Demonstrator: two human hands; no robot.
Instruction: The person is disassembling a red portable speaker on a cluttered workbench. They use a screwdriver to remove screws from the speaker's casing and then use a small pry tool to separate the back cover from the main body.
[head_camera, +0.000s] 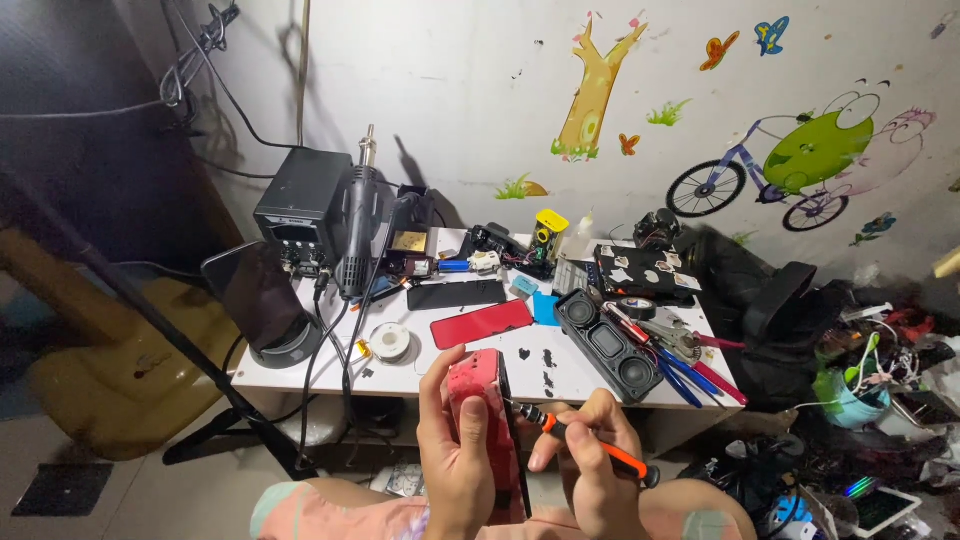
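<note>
Phone (482, 420) in red, upright on edge above your lap, your left hand (455, 462) clasped round it, your right hand (592, 462) pinching an orange-handled screwdriver (590, 446) — tip at the phone's side, white table (330, 372) just beyond.

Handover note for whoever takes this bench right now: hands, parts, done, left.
Left hand: grips the red phone upright on edge, above the lap.
Right hand: holds the orange-handled black screwdriver, tip at the phone's right side edge.
On the white table: red flat back panel, black phone, black oblong speaker, solder spool, hot-air station.
Done: cannot tell whether any screws are out.
Left: likely the side-edge screw work; phone not visibly opened.
</note>
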